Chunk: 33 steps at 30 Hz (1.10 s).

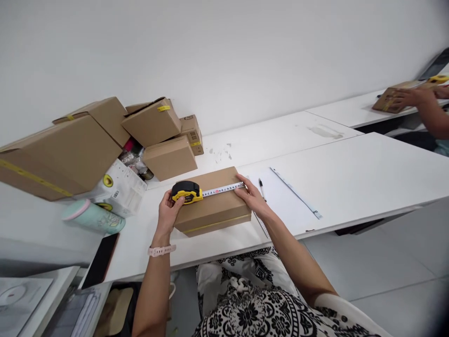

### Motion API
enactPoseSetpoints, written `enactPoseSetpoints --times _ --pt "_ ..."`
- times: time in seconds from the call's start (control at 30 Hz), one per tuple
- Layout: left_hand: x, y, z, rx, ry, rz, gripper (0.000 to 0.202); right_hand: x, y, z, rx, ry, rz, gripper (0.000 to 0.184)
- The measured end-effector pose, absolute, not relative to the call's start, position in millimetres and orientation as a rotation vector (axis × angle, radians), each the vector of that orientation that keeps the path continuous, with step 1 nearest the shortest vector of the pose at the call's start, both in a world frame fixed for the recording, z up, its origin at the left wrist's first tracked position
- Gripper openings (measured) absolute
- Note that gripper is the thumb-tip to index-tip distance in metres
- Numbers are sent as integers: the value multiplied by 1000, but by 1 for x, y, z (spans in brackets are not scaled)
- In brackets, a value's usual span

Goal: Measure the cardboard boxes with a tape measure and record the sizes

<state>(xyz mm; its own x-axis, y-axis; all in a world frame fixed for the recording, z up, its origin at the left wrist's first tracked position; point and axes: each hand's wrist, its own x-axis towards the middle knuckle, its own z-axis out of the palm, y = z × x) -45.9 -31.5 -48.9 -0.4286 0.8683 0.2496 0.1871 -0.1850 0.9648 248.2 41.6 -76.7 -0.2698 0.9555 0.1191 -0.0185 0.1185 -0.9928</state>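
A brown cardboard box (213, 208) with a yellow strip along its side lies on the white desk in front of me. My left hand (169, 210) grips a black and yellow tape measure (187, 193) at the box's left end. Its white blade (220, 190) is drawn out across the top of the box to the right edge. There my right hand (251, 194) pinches the blade's end against the box edge, thumb on top.
Several cardboard boxes (154, 122) are piled at the back left, beside a mint tumbler (94, 216) and a dark phone (101, 260). Paper (286, 206), a pen (261, 188) and a ruler (296, 193) lie right. Another person's hand (412, 97) holds a box at far right.
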Motion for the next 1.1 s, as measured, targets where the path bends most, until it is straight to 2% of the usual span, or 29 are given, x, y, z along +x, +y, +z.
enactPoseSetpoints --times 0.07,0.2,0.53,0.83,1.1 --pt "-46 -32 -49 1237 1545 1658 57 253 39 -79 -954 -1509 1306 65" --pt "-48 -30 -49 1232 1544 1663 56 257 48 -74 -917 -1472 1328 51" --pt "-49 -32 -61 1177 1517 1872 60 248 75 -72 -854 -1470 1415 46" --pt "-131 -64 -75 951 1536 2224 59 247 69 -66 -937 -1477 1432 42" --pt "-159 -88 -87 869 1544 2235 66 242 70 -75 -896 -1435 1426 39"
